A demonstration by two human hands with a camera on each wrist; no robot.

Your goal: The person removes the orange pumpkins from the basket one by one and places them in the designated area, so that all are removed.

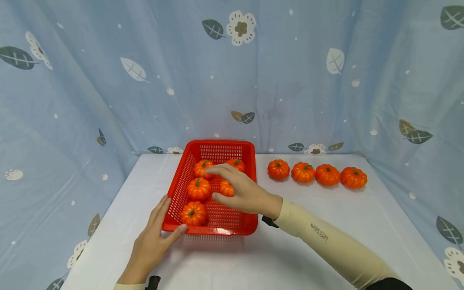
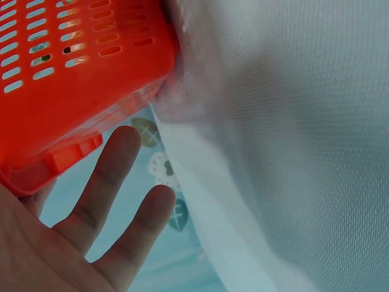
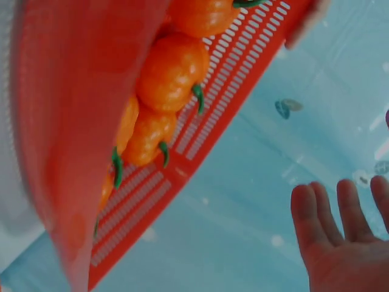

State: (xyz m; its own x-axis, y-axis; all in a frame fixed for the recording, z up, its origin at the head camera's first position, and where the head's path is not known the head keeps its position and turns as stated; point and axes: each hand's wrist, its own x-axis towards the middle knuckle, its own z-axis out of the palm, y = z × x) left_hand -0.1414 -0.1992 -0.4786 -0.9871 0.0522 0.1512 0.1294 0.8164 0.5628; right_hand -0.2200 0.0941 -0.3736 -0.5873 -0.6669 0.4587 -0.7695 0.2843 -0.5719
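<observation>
Clock face centred on the red basket (image 1: pixel 217 231), head view, 12 at the far side. Basket stands on the white table (image 1: pixel 290 262). Five orange pumpkins (image 1: pixel 199 189) inside: roughly at 11, 9 and 7 down one side, at 1, and at 3 nearer the middle. Left hand (image 1: pixel 154 241) at the 7 o'clock corner, thumb over the near rim, fingers straight and spread beside the wall. Right hand (image 1: pixel 244 189) above the basket's 3 o'clock half, thumb and fingers apart, nothing held. Beyond the rim, between 2 and 3: four more pumpkins (image 1: pixel 327 175) in a row. Patterned curtain (image 1: pixel 282 80) at 12.
</observation>
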